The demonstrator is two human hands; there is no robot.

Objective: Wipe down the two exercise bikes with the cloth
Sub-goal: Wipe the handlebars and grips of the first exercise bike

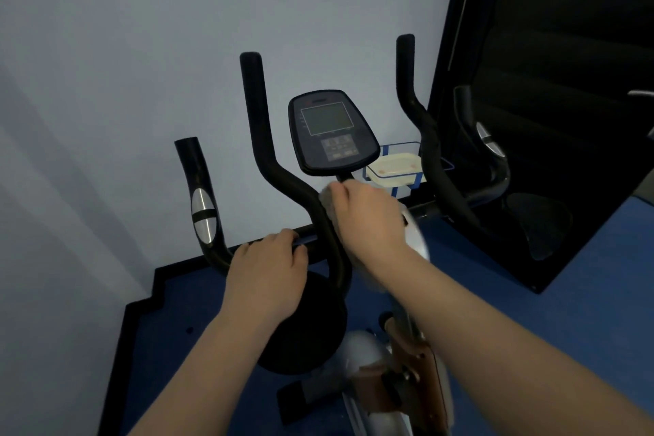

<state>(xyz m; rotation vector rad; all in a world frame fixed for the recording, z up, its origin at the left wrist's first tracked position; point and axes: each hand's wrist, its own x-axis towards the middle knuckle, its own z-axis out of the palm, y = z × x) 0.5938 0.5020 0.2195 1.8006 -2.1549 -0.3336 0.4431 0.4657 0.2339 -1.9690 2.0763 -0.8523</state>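
An exercise bike stands right in front of me, with black handlebars (263, 159) and a console (332, 131) on a stem. My left hand (269, 272) grips the left part of the handlebar crossbar, fingers curled over it. My right hand (368, 216) holds a grey cloth (327, 202) bunched against the handlebar bend, just below the console stem. More cloth, blurred, hangs under my right wrist. The bike's silver body (361, 347) lies below my arms. On the right, a dark mirror panel (552, 117) shows handlebars and a seat; whether a second bike is there I cannot tell.
A pale wall is close behind the bike. The floor is blue (601, 294) with a black border along the wall. A white tray (396, 170) in a blue frame sits behind the console at the wall's foot.
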